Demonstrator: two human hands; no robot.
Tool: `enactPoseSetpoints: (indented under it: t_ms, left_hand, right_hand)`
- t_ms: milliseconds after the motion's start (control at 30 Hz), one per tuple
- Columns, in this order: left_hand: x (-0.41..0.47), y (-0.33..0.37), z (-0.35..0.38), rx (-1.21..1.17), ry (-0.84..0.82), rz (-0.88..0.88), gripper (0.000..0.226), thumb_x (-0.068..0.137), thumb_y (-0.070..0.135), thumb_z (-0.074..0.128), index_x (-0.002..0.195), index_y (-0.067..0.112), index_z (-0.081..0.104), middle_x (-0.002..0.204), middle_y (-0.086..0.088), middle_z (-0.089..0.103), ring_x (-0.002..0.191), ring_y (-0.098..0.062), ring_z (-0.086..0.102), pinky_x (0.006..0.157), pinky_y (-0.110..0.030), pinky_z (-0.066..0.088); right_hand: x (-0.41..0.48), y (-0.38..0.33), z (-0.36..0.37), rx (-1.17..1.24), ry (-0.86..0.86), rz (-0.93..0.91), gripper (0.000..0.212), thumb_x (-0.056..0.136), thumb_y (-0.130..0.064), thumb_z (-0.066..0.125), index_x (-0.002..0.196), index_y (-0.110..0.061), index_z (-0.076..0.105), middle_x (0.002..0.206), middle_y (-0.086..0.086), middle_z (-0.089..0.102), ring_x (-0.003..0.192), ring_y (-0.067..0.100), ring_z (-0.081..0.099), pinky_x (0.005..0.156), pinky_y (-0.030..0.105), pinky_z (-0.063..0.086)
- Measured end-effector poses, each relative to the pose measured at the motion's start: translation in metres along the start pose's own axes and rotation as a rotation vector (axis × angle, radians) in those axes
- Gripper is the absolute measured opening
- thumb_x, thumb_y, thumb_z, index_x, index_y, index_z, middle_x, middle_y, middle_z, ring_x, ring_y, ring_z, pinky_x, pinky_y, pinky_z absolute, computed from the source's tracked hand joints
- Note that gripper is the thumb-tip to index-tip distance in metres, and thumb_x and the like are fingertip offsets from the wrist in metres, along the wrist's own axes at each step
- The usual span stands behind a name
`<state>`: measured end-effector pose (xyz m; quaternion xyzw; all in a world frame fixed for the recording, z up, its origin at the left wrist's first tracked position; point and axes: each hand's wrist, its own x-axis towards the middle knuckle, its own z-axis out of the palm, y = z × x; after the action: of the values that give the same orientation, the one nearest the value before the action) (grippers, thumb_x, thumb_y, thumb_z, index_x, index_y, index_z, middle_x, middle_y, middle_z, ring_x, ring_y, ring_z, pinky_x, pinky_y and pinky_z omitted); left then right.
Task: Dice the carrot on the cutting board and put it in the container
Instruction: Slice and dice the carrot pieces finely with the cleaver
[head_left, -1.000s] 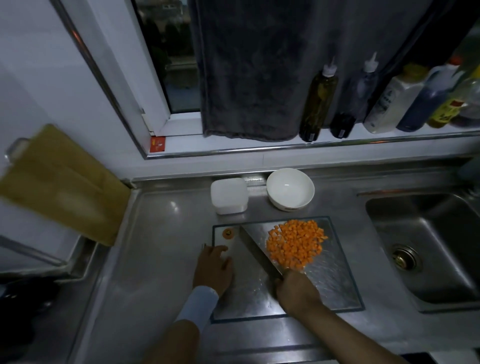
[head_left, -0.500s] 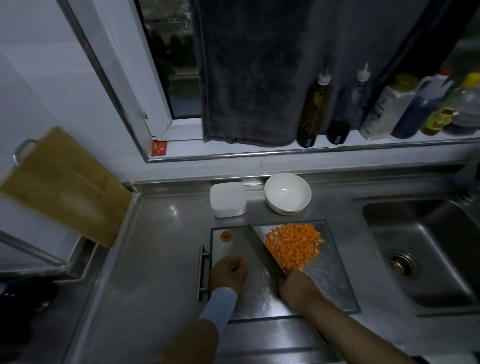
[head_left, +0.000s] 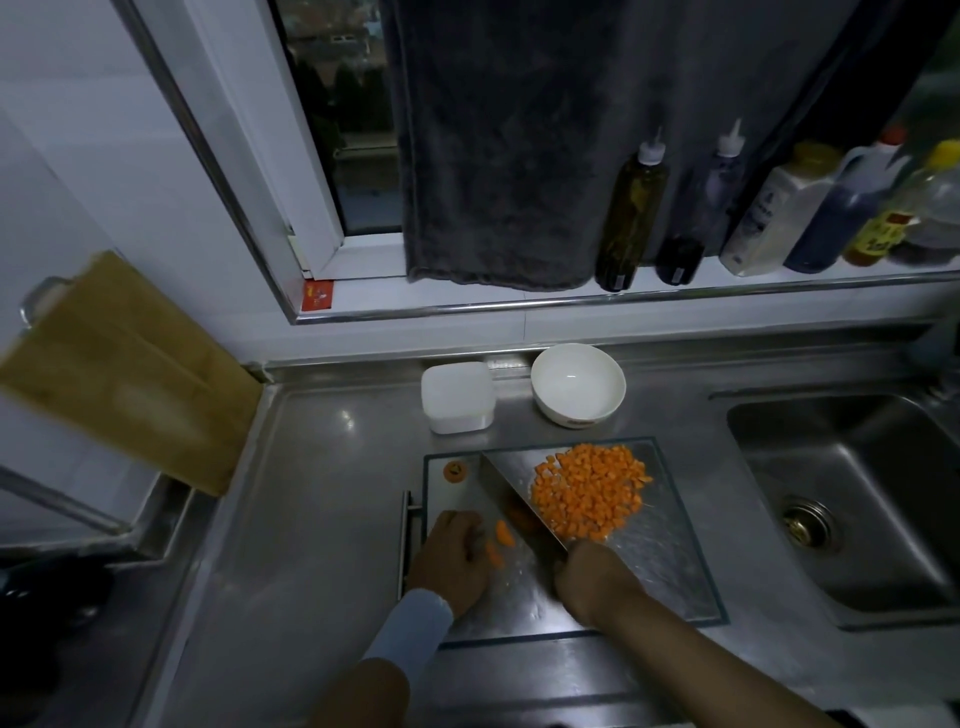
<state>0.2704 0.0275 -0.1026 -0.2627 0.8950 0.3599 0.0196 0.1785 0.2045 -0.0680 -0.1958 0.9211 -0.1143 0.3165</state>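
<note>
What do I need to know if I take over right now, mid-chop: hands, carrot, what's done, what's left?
Left hand: fingers curled against two uncut carrot pieces at the left of the cutting board.
Right hand: grips the knife, whose blade stands between those pieces and the diced pile.
Done: most of the carrot is diced and heaped on the far right part of the board.
Left: dice the two pieces, then move everything into the container. The bowl behind the board is empty; the white tub beside it has its lid on.
</note>
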Motion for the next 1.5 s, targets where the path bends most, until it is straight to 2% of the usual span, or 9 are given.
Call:
enactPoseSetpoints:
  t_ms: [133,267,500,700,900,1067,1233,1367,1500]
  left_hand:
    - [0.009,0.024,0.005,0.137,0.022,-0.011,0.018,0.075,0.045,0.058,0.09,0.038,0.053,0.097,0.016,0.05,0.09,-0.009,0.052,0.075,-0.025,0.045]
    - [0.019,0.029,0.013,0.181,0.06,0.023,0.012,0.08,0.034,0.059,0.092,0.032,0.057,0.1,0.009,0.056,0.096,-0.013,0.053,0.077,-0.025,0.045]
    - [0.009,0.001,0.001,0.014,0.093,0.106,0.014,0.075,0.038,0.07,0.084,0.036,0.059,0.093,0.018,0.052,0.09,-0.003,0.047,0.075,-0.015,0.034]
    - [-0.003,-0.016,0.007,-0.062,0.037,0.212,0.019,0.069,0.021,0.081,0.086,0.02,0.071,0.112,0.015,0.046,0.1,0.002,0.049,0.088,0.002,0.029]
    - [-0.003,-0.019,0.02,-0.091,0.064,0.303,0.014,0.076,0.009,0.073,0.082,0.021,0.072,0.098,0.015,0.054,0.088,-0.001,0.056,0.085,-0.017,0.047]
    - [0.003,-0.019,0.025,-0.043,0.069,0.332,0.006,0.081,0.017,0.069,0.085,0.018,0.074,0.096,0.007,0.064,0.086,-0.004,0.058,0.084,-0.015,0.046]
    - [-0.007,-0.019,0.026,-0.104,0.142,0.294,0.011,0.082,0.027,0.065,0.08,0.02,0.074,0.086,0.018,0.066,0.081,0.0,0.059,0.078,-0.006,0.041]
    - [-0.008,-0.015,0.025,-0.104,0.123,0.414,0.011,0.074,0.017,0.069,0.082,0.02,0.076,0.088,0.006,0.069,0.079,-0.008,0.063,0.075,-0.017,0.051]
    - [-0.004,-0.018,0.024,-0.074,0.096,0.415,0.013,0.076,0.016,0.065,0.083,0.019,0.076,0.091,0.005,0.069,0.082,-0.013,0.066,0.077,-0.027,0.055]
  right_hand:
    - [0.005,0.004,0.003,0.042,0.019,-0.007,0.023,0.095,-0.019,0.049,0.103,-0.005,0.065,0.104,0.012,0.068,0.098,0.024,0.065,0.071,0.024,0.041]
    - [0.003,0.003,0.002,0.021,0.001,-0.018,0.026,0.099,-0.018,0.045,0.111,-0.004,0.064,0.114,0.012,0.066,0.106,0.023,0.062,0.077,0.021,0.041]
    - [0.0,0.0,0.003,0.052,0.031,0.006,0.027,0.096,-0.019,0.046,0.115,-0.009,0.063,0.114,0.01,0.067,0.105,0.022,0.063,0.08,0.023,0.044]
    - [-0.003,-0.012,0.004,0.03,0.025,0.024,0.03,0.097,-0.022,0.045,0.117,-0.006,0.059,0.116,0.012,0.065,0.108,0.026,0.063,0.086,0.03,0.049]
    - [-0.01,-0.019,0.006,0.09,-0.021,0.036,0.03,0.094,-0.023,0.049,0.115,-0.006,0.06,0.11,0.011,0.068,0.102,0.025,0.065,0.079,0.028,0.049]
    - [-0.019,-0.024,0.003,0.104,-0.028,0.0,0.027,0.095,-0.033,0.051,0.112,-0.016,0.063,0.107,0.006,0.069,0.1,0.024,0.066,0.083,0.03,0.052]
    - [-0.025,-0.028,-0.004,0.048,-0.02,-0.02,0.031,0.099,-0.031,0.046,0.123,-0.015,0.059,0.12,0.009,0.065,0.112,0.025,0.061,0.091,0.029,0.047]
    - [-0.035,-0.035,-0.005,0.083,0.057,-0.005,0.028,0.095,-0.043,0.05,0.113,-0.024,0.062,0.109,0.003,0.07,0.102,0.024,0.065,0.088,0.034,0.051]
    - [-0.047,-0.042,-0.004,0.092,0.113,0.021,0.039,0.094,-0.054,0.049,0.116,-0.024,0.06,0.109,0.003,0.069,0.102,0.024,0.066,0.085,0.032,0.05]
